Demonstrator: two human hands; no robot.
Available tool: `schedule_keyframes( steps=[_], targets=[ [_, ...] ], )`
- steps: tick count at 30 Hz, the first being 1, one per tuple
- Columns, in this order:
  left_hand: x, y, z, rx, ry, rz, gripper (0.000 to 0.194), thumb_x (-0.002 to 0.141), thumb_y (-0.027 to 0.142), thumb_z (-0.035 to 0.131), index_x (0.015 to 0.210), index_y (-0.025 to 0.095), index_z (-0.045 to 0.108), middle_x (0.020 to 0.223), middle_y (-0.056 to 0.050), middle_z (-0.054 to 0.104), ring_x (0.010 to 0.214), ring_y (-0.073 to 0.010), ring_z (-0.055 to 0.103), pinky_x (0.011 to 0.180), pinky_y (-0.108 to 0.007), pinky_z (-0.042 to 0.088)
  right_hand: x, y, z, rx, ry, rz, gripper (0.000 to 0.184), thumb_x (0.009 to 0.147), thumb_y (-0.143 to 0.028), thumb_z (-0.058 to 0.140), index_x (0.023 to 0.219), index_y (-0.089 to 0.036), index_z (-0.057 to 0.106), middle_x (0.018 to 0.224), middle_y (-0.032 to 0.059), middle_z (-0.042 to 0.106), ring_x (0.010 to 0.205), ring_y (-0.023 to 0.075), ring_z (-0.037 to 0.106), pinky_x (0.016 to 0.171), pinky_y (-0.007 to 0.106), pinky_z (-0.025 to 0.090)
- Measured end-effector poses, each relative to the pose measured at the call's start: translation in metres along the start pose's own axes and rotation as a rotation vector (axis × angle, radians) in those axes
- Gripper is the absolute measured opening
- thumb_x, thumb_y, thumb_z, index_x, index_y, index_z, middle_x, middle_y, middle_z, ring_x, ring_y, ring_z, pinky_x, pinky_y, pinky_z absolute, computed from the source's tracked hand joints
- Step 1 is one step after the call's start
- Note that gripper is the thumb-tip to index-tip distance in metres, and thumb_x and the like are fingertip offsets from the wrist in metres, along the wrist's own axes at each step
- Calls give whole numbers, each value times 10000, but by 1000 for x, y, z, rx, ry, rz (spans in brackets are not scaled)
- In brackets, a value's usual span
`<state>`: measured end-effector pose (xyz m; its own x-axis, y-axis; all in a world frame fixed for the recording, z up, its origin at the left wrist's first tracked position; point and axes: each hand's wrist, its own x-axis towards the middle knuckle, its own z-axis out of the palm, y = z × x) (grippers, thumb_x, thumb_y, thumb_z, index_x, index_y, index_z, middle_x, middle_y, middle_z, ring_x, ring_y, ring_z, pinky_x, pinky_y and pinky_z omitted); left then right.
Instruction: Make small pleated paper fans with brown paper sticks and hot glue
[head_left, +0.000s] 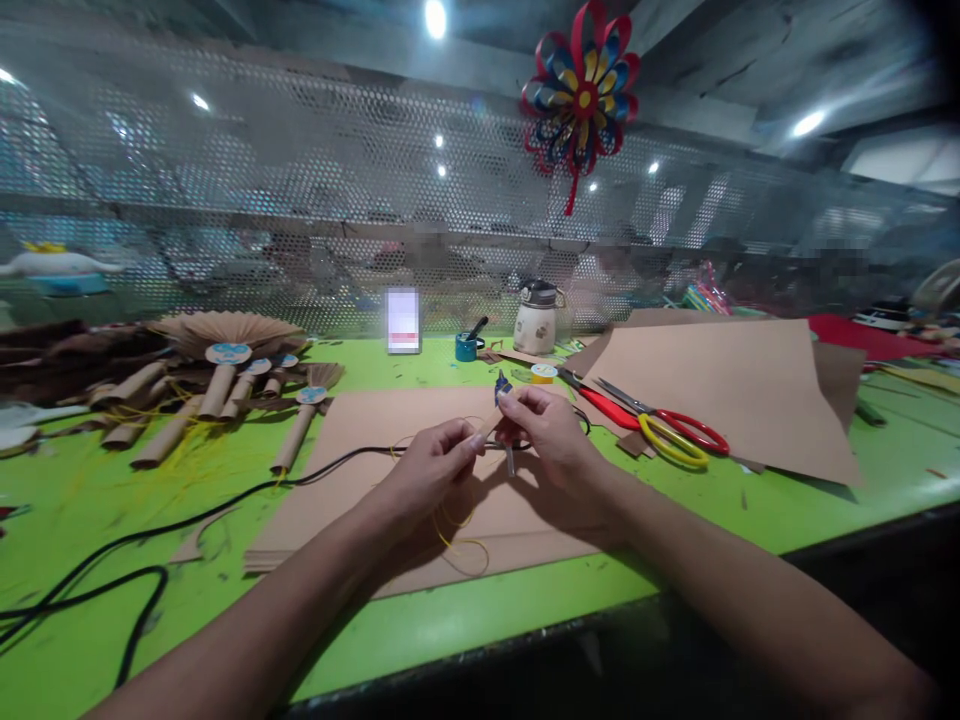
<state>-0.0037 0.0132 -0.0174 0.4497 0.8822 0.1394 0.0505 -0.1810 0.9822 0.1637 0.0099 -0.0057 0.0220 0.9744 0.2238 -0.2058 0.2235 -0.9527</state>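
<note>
Green table, paper sheets, left hand and right hand pinching a brown strip

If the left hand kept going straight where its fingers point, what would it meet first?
Past the small brown piece at its fingertips, the left hand would probably meet the right hand, though depth is unclear in this single view.

Bare green table runs along the front edge toward the right, while black cable crosses the left side.
</note>
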Motion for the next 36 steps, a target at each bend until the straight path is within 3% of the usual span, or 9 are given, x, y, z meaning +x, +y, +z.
schedule_keyframes(
  steps=[9, 14, 22, 27, 32, 36],
  targets=[
    [0, -5, -4, -156, -70, -84, 291, 836, 440, 650, 783, 154, 626, 560, 28, 482, 505, -79, 393, 481, -206, 255, 7, -4, -9, -7, -4, 11, 415, 611, -511, 815, 671, -159, 603, 565, 5, 663, 504, 123, 606, 500, 226, 478],
    [-5, -2, -3, -279, -122, -153, 240, 830, 404, 674, 852, 166, 660, 624, 15, 519, 550, -88, 454, 519, -201, 338, 7, -5, -12, -17, 12, -11, 385, 639, -488, 796, 648, -169, 582, 546, -23, 629, 460, 106, 562, 479, 228, 471],
    [-5, 1, -1, -241, -53, -119, 255, 783, 388, 727, 820, 139, 686, 578, 19, 507, 506, -66, 410, 483, -176, 317, 8, -2, -11, -29, 80, -90, 352, 654, -476, 786, 687, -168, 618, 549, -11, 642, 459, 109, 553, 452, 216, 441],
    [-10, 9, -1, -349, -125, -149, 193, 829, 337, 681, 827, 145, 659, 648, -14, 565, 561, -97, 505, 559, -219, 423, 10, -6, -14, 5, 97, -62, 345, 639, -451, 794, 638, -170, 593, 527, -27, 606, 449, 106, 536, 455, 226, 447],
    [-13, 10, -5, -456, -222, -189, 175, 856, 315, 653, 947, 166, 641, 791, -62, 631, 664, -168, 615, 687, -371, 527, 15, -7, -20, 54, 138, -42, 310, 624, -409, 791, 635, -163, 602, 550, -20, 613, 486, 107, 542, 470, 222, 438],
    [-13, 9, -7, -414, -249, -158, 193, 855, 301, 660, 952, 134, 649, 770, -71, 649, 617, -155, 630, 652, -316, 509, 19, -6, -25, 65, 156, -33, 296, 628, -396, 783, 648, -161, 604, 542, -21, 606, 478, 104, 538, 470, 223, 433]
  ],
)
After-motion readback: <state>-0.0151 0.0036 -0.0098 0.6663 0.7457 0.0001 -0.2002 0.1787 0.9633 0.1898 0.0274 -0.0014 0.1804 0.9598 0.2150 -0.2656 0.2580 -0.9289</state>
